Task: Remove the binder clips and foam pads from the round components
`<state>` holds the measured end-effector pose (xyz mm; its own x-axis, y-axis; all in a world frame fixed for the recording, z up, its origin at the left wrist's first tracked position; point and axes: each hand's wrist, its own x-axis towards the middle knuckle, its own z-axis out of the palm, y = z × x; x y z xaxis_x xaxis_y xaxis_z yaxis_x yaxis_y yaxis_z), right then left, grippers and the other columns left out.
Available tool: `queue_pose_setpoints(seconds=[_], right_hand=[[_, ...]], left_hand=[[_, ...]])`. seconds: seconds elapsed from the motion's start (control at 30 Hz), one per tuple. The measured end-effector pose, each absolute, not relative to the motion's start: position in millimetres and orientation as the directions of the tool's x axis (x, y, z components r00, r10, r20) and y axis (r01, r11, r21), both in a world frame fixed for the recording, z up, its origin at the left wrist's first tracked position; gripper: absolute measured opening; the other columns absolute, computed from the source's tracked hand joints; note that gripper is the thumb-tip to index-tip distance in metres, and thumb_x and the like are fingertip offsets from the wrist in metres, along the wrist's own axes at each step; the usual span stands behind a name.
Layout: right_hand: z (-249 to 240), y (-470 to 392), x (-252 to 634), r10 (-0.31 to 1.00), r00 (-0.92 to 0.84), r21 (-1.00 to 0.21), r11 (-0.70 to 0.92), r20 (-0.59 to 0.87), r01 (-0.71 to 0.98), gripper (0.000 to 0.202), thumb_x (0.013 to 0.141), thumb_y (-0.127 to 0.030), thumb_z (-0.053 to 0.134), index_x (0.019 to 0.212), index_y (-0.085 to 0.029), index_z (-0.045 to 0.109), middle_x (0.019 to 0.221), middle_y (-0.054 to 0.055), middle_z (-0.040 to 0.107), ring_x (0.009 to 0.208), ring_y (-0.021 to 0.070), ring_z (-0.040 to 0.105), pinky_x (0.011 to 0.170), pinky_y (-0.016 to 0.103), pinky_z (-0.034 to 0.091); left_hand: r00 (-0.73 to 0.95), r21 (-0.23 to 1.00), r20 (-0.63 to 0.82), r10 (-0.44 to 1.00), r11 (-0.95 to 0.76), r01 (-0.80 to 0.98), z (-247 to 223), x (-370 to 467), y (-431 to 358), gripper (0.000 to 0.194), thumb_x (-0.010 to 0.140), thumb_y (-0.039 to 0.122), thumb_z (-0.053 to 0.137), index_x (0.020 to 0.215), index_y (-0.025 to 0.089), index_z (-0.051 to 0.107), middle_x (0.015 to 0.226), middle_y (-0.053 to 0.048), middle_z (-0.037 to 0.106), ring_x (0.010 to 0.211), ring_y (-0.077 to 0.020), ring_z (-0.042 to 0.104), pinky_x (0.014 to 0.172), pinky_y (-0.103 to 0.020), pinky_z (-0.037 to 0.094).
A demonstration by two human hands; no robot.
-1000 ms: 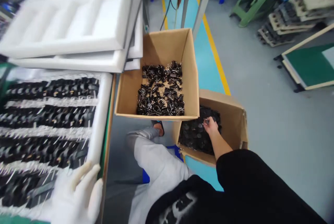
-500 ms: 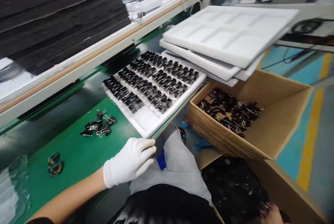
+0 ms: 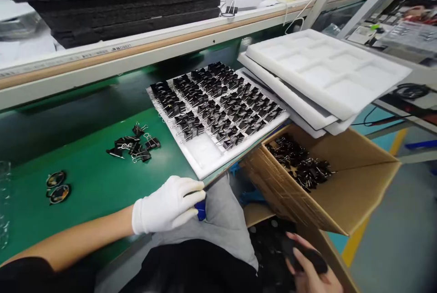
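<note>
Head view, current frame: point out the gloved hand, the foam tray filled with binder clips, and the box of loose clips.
Left hand (image 3: 169,204): head view, back of the white glove.
Foam tray (image 3: 202,151): head view, bare near compartment.
Cardboard box (image 3: 286,190): head view, outer side wall.

Black clips (image 3: 209,111), white tray (image 3: 205,149), green tabletop (image 3: 92,165).

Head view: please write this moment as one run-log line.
left gloved hand: at green table's edge | right hand: holds black piece at lower carton | foam tray: binder clips
</note>
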<state>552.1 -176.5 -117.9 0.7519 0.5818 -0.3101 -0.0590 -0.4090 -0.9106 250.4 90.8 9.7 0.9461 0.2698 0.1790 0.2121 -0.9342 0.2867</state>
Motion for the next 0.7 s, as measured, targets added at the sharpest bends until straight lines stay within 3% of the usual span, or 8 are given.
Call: queue_pose_setpoints(seconds=[0.1, 0.17, 0.23, 0.3, 0.43, 0.57, 0.63, 0.7], right_hand=[[-64, -95, 502, 0.834, 0.541, -0.978, -0.188, -0.111, 0.088, 0.019, 0.086, -0.041, 0.075, 0.099, -0.029, 0.081, 0.109, 0.01, 0.079, 0.086, 0.0296, 0.077, 0.056, 0.036, 0.064], [-38, -41, 460, 0.964, 0.251, -0.977, 0.036, 0.09, 0.212, 0.018, 0.091, -0.026, 0.068, 0.104, -0.029, 0.08, 0.106, 0.007, 0.079, 0.098, 0.0266, 0.076, 0.081, 0.038, 0.066], [-23, 7, 417, 0.971, 0.007, -0.936, 0.23, 0.24, 0.266, 0.029, 0.091, -0.015, 0.061, 0.112, -0.027, 0.077, 0.111, 0.007, 0.077, 0.101, 0.024, 0.074, 0.091, 0.039, 0.064], [-20, 44, 379, 0.939, -0.163, -0.852, 0.343, 0.302, 0.395, 0.035, 0.091, -0.013, 0.059, 0.121, -0.024, 0.073, 0.117, 0.01, 0.073, 0.108, 0.0276, 0.069, 0.096, 0.045, 0.062], [-36, 83, 343, 0.871, -0.404, -0.707, 0.472, 0.28, 0.526, 0.053, 0.094, -0.015, 0.058, 0.147, -0.015, 0.054, 0.142, 0.02, 0.058, 0.129, 0.0346, 0.056, 0.108, 0.053, 0.055], [-54, 85, 352, 0.835, -0.471, -0.668, 0.524, 0.283, 0.528, 0.089, 0.095, -0.019, 0.062, 0.168, -0.021, 0.011, 0.159, 0.02, 0.045, 0.146, 0.034, 0.045, 0.116, 0.058, 0.046], [-58, 78, 360, 0.86, -0.417, -0.64, 0.501, 0.293, 0.583, 0.091, 0.098, -0.025, 0.062, 0.168, -0.025, 0.006, 0.159, 0.019, 0.047, 0.147, 0.0343, 0.047, 0.115, 0.059, 0.046], [-59, 72, 365, 0.888, -0.352, -0.625, 0.458, 0.295, 0.632, 0.088, 0.099, -0.029, 0.064, 0.168, -0.025, 0.011, 0.157, 0.019, 0.049, 0.147, 0.0341, 0.048, 0.114, 0.057, 0.048]], left_hand=[[0.912, 0.268, 0.297, 0.284, -0.941, 0.206, 4, 228, 85, 0.034, 0.101, 0.035, 0.048, 0.128, 0.016, 0.057, 0.121, -0.018, 0.066, 0.114, -0.0299, 0.065, 0.088, -0.042, 0.055], [0.847, 0.219, 0.42, 0.326, -0.942, 0.253, -1, 209, 80, 0.044, 0.103, 0.048, 0.044, 0.135, 0.018, 0.052, 0.126, -0.02, 0.063, 0.129, -0.0351, 0.058, 0.096, -0.049, 0.054], [0.777, 0.168, 0.478, 0.41, -0.911, 0.377, -4, 191, 77, 0.057, 0.101, 0.058, 0.046, 0.144, 0.021, 0.046, 0.139, -0.023, 0.054, 0.147, -0.0427, 0.042, 0.107, -0.059, 0.049], [0.734, 0.16, 0.423, 0.531, -0.841, 0.516, -7, 177, 77, 0.067, 0.097, 0.057, 0.055, 0.151, 0.02, 0.039, 0.153, -0.027, 0.043, 0.156, -0.0479, 0.027, 0.111, -0.065, 0.045], [0.638, 0.274, 0.259, 0.725, -0.688, 0.671, -12, 159, 87, 0.074, 0.095, 0.037, 0.062, 0.158, 0.015, 0.031, 0.158, -0.028, 0.042, 0.152, -0.0425, 0.039, 0.114, -0.06, 0.047], [0.523, 0.445, 0.212, 0.826, -0.558, 0.701, -17, 146, 97, 0.077, 0.096, 0.035, 0.062, 0.162, 0.02, 0.024, 0.161, -0.023, 0.043, 0.151, -0.0366, 0.043, 0.12, -0.054, 0.046], [0.505, 0.527, 0.186, 0.843, -0.52, 0.672, -17, 142, 97, 0.08, 0.097, 0.036, 0.063, 0.163, 0.021, 0.021, 0.164, -0.022, 0.039, 0.153, -0.0351, 0.04, 0.121, -0.053, 0.045], [0.503, 0.578, 0.182, 0.845, -0.506, 0.64, -17, 139, 95, 0.081, 0.097, 0.036, 0.063, 0.164, 0.023, 0.02, 0.166, -0.021, 0.037, 0.155, -0.034, 0.038, 0.123, -0.052, 0.044]])
